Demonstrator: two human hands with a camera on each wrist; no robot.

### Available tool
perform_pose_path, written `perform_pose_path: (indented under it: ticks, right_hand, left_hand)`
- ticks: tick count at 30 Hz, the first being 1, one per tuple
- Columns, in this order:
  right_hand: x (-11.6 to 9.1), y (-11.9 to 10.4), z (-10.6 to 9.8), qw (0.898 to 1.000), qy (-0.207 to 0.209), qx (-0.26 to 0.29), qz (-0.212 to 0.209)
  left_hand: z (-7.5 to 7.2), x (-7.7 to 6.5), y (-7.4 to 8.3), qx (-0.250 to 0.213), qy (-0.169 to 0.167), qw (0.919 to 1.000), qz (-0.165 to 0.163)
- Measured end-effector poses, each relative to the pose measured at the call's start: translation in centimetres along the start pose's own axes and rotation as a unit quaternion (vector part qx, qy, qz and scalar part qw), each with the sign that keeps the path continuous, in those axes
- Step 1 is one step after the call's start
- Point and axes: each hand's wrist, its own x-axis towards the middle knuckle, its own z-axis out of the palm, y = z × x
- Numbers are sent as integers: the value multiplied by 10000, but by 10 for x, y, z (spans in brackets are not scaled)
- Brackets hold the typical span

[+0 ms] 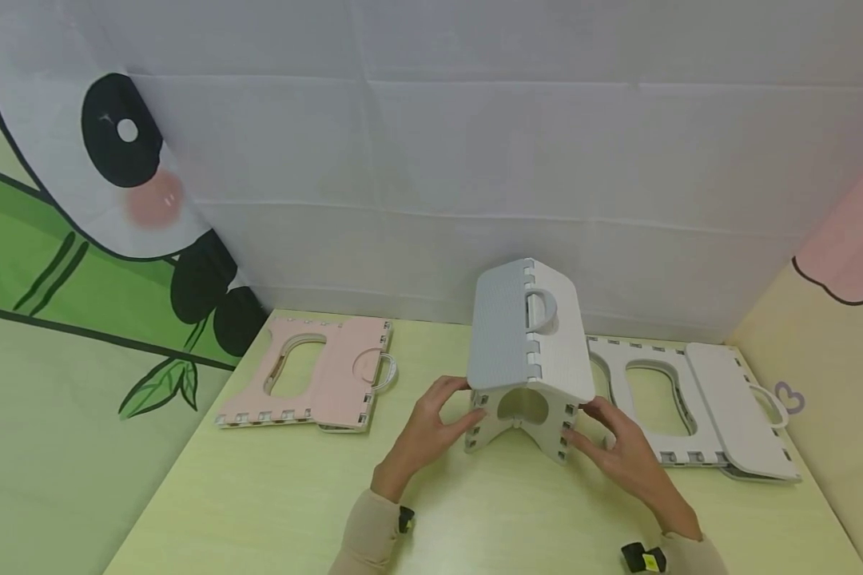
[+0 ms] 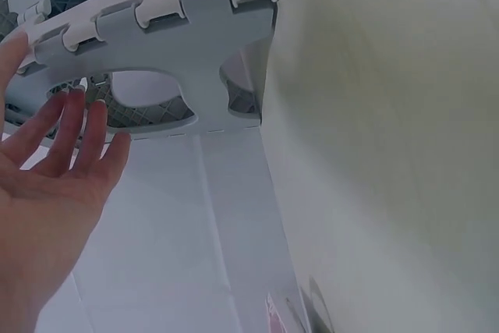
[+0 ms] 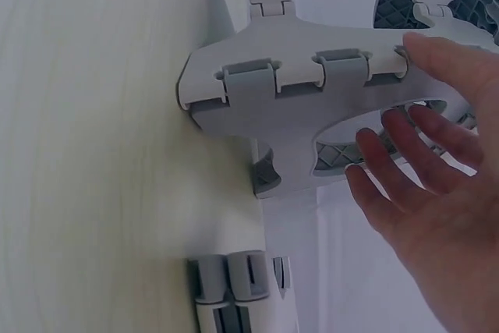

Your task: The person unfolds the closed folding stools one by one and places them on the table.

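A grey-and-white folding step stool (image 1: 492, 327) stands partly unfolded on the table, its hinged top bent into a ridge like a roof. A small grey loop handle (image 1: 549, 310) sits on the white half of the top. My left hand (image 1: 427, 431) holds the stool's left side, thumb at the front hinged corner and fingers by the oval opening in the side panel. On the opposite side my right hand (image 1: 627, 459) holds it the same way. In the right wrist view, the thumb lies on the hinged edge of the front panel (image 3: 288, 44), with fingers bent near the side opening.
A pink folded stool (image 1: 338, 363) lies flat on the table (image 1: 467, 519) to the left. To the right lies a white folded stool (image 1: 737, 399), close beside my right hand. Behind the table hangs a pale cloth backdrop (image 1: 417, 152) with a cartoon panda print.
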Motion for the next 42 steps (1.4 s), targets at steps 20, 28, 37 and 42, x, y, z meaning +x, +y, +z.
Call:
perform_pose_path:
  ticks: [20, 28, 37, 42]
  right_hand:
    - [0, -10, -28, 9963, 465, -331, -641]
    - [4, -14, -39, 9936, 640, -574, -729]
    - [9, -24, -47, 9913, 725, -679, -865]
    - [13, -29, -51, 9895, 726, -719, -1022]
  left_hand:
    - [-21, -1, 12, 494, 506, 9971, 286]
    - [-28, 3, 19, 516, 735, 9954, 348]
    - [-32, 7, 28, 577, 870, 9932, 513]
    - [-32, 11, 33, 494, 895, 9929, 613]
